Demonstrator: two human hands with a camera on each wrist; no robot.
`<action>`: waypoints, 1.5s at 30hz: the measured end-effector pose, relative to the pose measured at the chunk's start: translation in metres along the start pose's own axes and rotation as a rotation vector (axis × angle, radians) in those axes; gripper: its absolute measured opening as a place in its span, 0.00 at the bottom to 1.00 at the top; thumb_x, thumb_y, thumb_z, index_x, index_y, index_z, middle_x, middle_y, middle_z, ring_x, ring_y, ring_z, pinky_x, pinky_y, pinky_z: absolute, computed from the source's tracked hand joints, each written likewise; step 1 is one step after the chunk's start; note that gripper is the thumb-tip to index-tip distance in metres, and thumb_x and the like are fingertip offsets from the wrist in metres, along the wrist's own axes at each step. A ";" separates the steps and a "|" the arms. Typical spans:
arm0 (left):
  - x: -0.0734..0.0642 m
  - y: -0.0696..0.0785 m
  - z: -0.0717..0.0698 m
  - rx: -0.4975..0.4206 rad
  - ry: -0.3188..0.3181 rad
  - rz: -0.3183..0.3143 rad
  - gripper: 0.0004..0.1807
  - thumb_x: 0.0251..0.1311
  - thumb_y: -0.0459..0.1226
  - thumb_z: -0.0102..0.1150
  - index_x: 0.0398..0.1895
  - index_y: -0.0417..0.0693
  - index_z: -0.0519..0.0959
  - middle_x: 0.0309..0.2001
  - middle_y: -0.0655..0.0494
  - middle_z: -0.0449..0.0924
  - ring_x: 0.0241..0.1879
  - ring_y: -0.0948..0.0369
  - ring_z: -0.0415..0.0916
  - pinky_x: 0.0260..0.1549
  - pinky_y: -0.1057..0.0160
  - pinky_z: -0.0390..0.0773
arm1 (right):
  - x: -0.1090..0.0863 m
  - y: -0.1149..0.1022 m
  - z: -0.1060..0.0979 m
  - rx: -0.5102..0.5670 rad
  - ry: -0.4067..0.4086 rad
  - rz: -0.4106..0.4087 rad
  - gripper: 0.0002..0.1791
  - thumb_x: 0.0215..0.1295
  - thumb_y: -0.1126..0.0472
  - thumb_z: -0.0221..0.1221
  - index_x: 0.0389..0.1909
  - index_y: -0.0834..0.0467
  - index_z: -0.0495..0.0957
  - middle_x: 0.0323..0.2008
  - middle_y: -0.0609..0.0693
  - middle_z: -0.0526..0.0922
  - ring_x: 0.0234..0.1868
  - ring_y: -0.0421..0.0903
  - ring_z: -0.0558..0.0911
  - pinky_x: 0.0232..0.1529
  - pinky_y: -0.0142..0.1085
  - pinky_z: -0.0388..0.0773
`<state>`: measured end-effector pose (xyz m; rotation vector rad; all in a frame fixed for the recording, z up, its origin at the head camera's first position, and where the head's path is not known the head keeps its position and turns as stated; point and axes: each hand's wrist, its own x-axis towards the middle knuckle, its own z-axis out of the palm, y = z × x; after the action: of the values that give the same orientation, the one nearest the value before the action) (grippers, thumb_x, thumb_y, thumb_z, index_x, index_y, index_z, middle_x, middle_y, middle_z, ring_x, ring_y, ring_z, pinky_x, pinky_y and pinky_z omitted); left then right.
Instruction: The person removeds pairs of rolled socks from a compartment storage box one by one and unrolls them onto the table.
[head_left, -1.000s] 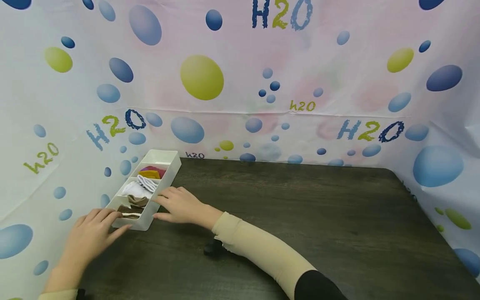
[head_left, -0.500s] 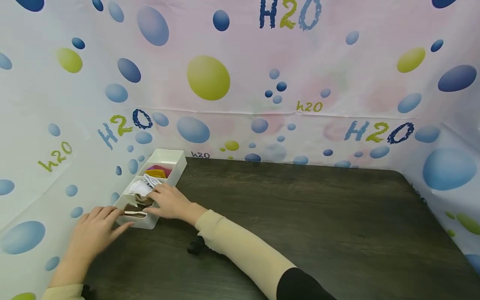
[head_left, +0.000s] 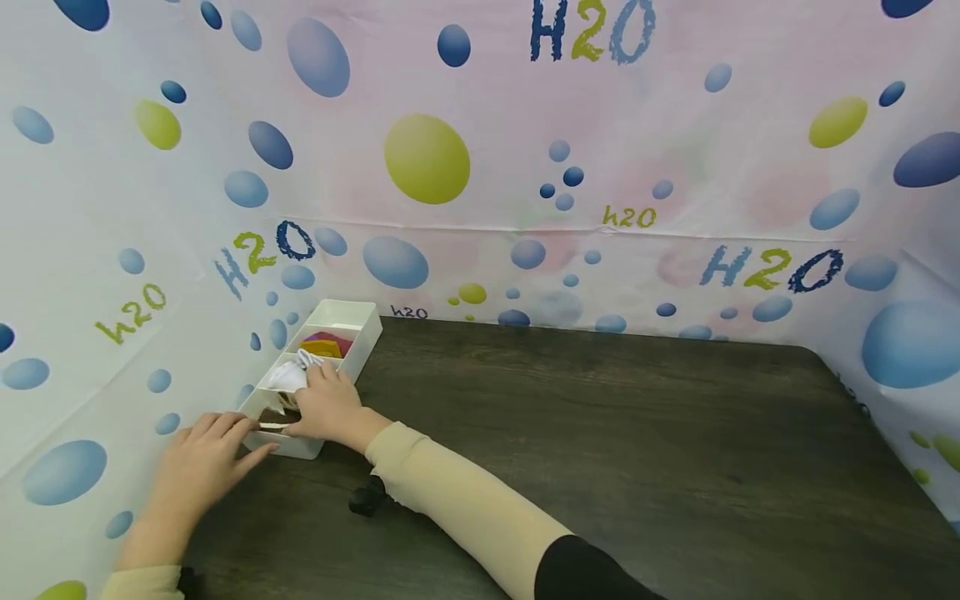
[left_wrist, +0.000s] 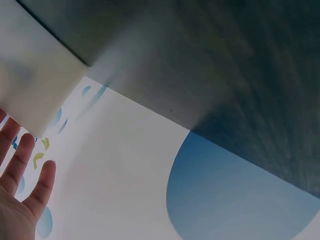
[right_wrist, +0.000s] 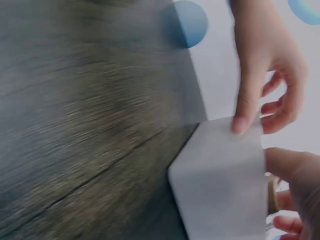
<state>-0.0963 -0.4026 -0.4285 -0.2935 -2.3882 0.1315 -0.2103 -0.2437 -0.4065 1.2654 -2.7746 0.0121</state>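
Note:
A white divided storage box (head_left: pixel 363 340) stands at the table's left side, holding several folded cloths. My left hand (head_left: pixel 201 467) grips its near left corner, with the thumb on the front wall and the fingers at the rim; in the right wrist view those fingers (right_wrist: pixel 277 112) curl beyond the wall. My right hand (head_left: pixel 327 406) reaches over the right rim into the nearer compartments, beside a brown cloth (head_left: pixel 283 403). Its fingertips are partly hidden, so I cannot tell whether they pinch the cloth. A white cloth (head_left: pixel 288 377) lies one compartment farther back.
Yellow and dark red cloths (head_left: pixel 324 347) lie in a farther compartment; the farthest one (head_left: pixel 343 313) shows bare white. The dark wooden table (head_left: pixel 600 433) extends to the right. A bubble-printed sheet (head_left: pixel 495 108) hangs behind and at the sides, close to the box's left.
My right hand has moved left from outside the box's right wall to over its nearer compartments, covering part of the brown cloth. The left hand stays at the corner; the view has shifted slightly left.

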 end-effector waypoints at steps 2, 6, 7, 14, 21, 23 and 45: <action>0.000 0.001 0.001 -0.002 -0.001 -0.005 0.46 0.64 0.71 0.25 0.31 0.42 0.81 0.33 0.46 0.81 0.35 0.43 0.76 0.27 0.40 0.74 | 0.003 -0.003 -0.001 -0.008 -0.017 0.027 0.23 0.54 0.25 0.56 0.31 0.38 0.77 0.52 0.39 0.68 0.55 0.38 0.63 0.55 0.33 0.63; 0.000 0.004 0.002 -0.009 0.012 -0.009 0.45 0.64 0.71 0.26 0.31 0.42 0.80 0.33 0.46 0.81 0.36 0.43 0.76 0.26 0.41 0.74 | 0.009 -0.006 -0.001 0.014 -0.061 0.058 0.21 0.52 0.26 0.60 0.38 0.35 0.81 0.67 0.38 0.61 0.67 0.39 0.58 0.67 0.37 0.57; 0.000 0.005 0.002 -0.009 0.015 -0.010 0.45 0.65 0.70 0.26 0.31 0.42 0.80 0.33 0.46 0.81 0.36 0.43 0.76 0.26 0.41 0.74 | 0.010 -0.007 -0.001 0.016 -0.067 0.057 0.22 0.52 0.27 0.60 0.41 0.35 0.81 0.70 0.38 0.59 0.69 0.39 0.57 0.69 0.38 0.56; 0.000 0.003 0.002 -0.004 0.022 -0.032 0.44 0.64 0.71 0.27 0.29 0.43 0.80 0.33 0.46 0.81 0.37 0.43 0.76 0.25 0.41 0.73 | 0.014 -0.010 -0.003 -0.005 -0.044 0.018 0.17 0.53 0.29 0.62 0.35 0.34 0.81 0.70 0.39 0.58 0.68 0.40 0.56 0.68 0.39 0.55; 0.002 0.002 0.000 0.007 0.028 -0.026 0.44 0.64 0.70 0.27 0.28 0.43 0.80 0.33 0.45 0.81 0.36 0.43 0.76 0.25 0.41 0.74 | 0.017 -0.013 -0.002 0.029 -0.038 0.047 0.12 0.52 0.35 0.65 0.27 0.37 0.82 0.60 0.39 0.63 0.60 0.39 0.59 0.60 0.37 0.57; 0.002 0.003 0.000 0.008 0.022 -0.030 0.44 0.64 0.70 0.27 0.28 0.43 0.80 0.33 0.46 0.81 0.36 0.43 0.76 0.25 0.42 0.74 | 0.018 -0.013 -0.001 0.042 -0.039 0.057 0.13 0.52 0.35 0.65 0.25 0.38 0.81 0.59 0.39 0.64 0.59 0.39 0.60 0.59 0.36 0.58; 0.007 0.007 -0.004 0.074 0.035 -0.002 0.43 0.63 0.71 0.23 0.24 0.46 0.77 0.28 0.48 0.75 0.31 0.44 0.74 0.17 0.48 0.70 | 0.014 -0.014 0.008 -0.026 0.057 -0.032 0.17 0.55 0.33 0.63 0.26 0.41 0.80 0.49 0.38 0.67 0.53 0.38 0.63 0.52 0.32 0.60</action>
<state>-0.0970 -0.3940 -0.4225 -0.2564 -2.3432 0.2117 -0.2096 -0.2634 -0.4135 1.2821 -2.6978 0.0097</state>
